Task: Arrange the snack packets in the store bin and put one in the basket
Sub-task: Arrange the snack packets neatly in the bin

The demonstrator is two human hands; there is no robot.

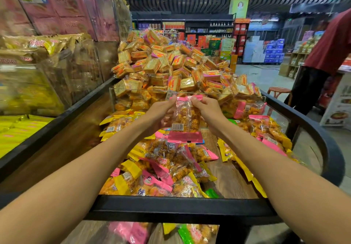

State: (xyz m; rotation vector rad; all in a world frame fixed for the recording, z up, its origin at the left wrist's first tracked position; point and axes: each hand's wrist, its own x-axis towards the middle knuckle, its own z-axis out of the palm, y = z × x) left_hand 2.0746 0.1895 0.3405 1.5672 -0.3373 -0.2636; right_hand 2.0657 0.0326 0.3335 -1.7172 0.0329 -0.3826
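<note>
One pink-ended snack packet (187,119) hangs upright above the store bin (182,204), pinched at its top seal between the left hand (161,113) and the right hand (207,111); fingertips of both curl over the upper corners, barcode facing the camera. Below lie loose pink and yellow packets (171,166), too many and too overlapped to count reliably. A clear divider (187,91) separates these from one heap of golden square packs (171,67). One stool (279,91) and one person in a red shirt (330,42) stand at right.
</note>
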